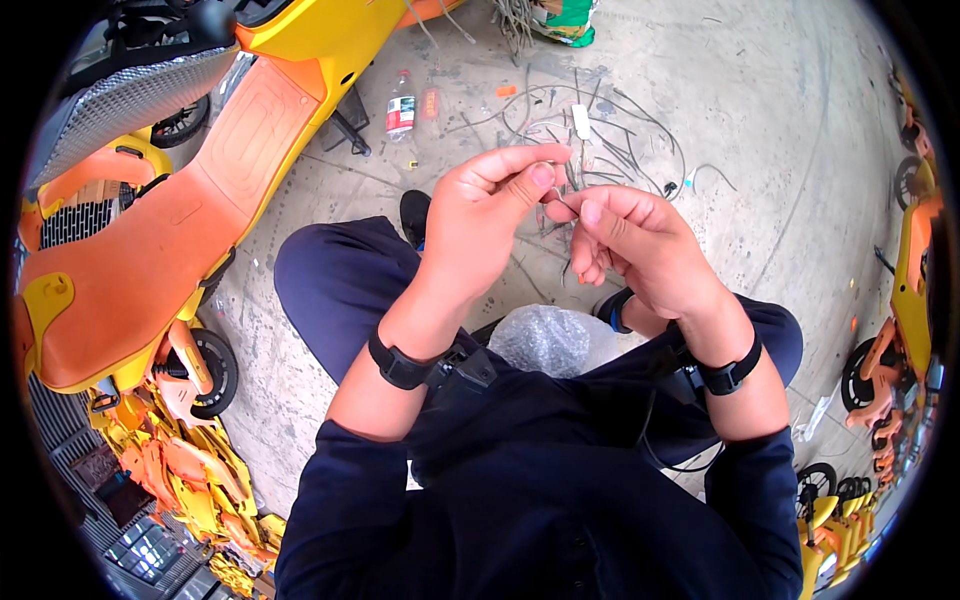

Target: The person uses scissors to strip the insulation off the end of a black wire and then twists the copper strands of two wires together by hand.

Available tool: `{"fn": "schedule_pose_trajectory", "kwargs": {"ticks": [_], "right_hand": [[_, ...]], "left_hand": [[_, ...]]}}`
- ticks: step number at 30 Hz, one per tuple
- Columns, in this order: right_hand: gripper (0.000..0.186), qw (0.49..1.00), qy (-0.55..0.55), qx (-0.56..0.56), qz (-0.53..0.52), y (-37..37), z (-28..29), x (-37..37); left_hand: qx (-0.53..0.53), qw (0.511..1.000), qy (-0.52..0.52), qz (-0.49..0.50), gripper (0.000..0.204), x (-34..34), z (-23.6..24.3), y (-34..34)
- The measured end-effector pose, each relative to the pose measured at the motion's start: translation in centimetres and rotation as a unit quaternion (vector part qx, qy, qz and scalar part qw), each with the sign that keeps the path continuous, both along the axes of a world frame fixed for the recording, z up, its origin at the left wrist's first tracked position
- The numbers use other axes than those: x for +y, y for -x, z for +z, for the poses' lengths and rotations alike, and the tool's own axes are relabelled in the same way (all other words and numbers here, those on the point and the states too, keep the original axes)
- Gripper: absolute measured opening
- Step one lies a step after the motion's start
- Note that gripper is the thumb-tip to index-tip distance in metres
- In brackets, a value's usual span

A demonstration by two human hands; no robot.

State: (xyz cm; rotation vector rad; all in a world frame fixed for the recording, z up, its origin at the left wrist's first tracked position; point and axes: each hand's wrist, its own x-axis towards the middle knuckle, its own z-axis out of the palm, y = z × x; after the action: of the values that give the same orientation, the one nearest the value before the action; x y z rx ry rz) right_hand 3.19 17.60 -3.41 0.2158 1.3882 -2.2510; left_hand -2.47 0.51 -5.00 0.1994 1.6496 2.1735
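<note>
My left hand [480, 220] and my right hand [645, 250] are raised close together above my crossed legs. Each pinches a short, thin wire [559, 197] between thumb and index finger; the wire's exact ends are too small to make out. The remaining fingers of my right hand are curled loosely. Just beyond my fingertips, loose grey cables [628, 130] lie tangled on the concrete floor with a small white piece [581, 121] among them. A crumpled sheet of bubble wrap [550, 342] rests between my legs.
An orange-yellow scooter [180, 250] stands close on my left, with piled yellow and orange panels [190, 470] behind. More scooters [910, 260] line the right. Ahead are a plastic bottle [401, 115], a green-and-white sack [565, 18] and hanging cords. Black straps with small devices circle both wrists.
</note>
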Motion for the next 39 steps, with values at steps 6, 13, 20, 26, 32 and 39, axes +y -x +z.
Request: {"fn": "schedule_pose_trajectory", "kwargs": {"ticks": [6,13,20,26,32,39], "right_hand": [[0.024,0.999,0.004,0.011,0.038,-0.2,0.0,0.1],[0.024,0.999,-0.005,0.016,0.043,-0.2,-0.2,-0.1],[0.022,0.999,0.007,0.02,0.047,-0.4,-0.1,0.1],[0.022,0.999,-0.009,0.006,0.042,-0.4,0.1,0.2],[0.022,0.999,-0.018,-0.005,0.031,-0.3,0.6,0.3],[0.023,1.0,-0.015,0.001,0.024,-0.3,0.6,0.7]], "left_hand": [[-0.03,0.999,-0.024,0.012,0.019,0.1,0.4,-0.2],[-0.101,0.993,-0.051,-0.021,0.024,-0.3,0.6,-0.1],[-0.058,0.995,-0.058,-0.048,0.019,-0.7,0.2,0.0],[-0.066,0.991,-0.088,-0.073,0.025,-0.7,0.8,0.3],[-0.046,0.994,-0.064,-0.073,0.03,-1.0,0.4,0.3],[-0.005,0.992,-0.078,-0.098,0.033,-1.0,0.4,0.1]]}}
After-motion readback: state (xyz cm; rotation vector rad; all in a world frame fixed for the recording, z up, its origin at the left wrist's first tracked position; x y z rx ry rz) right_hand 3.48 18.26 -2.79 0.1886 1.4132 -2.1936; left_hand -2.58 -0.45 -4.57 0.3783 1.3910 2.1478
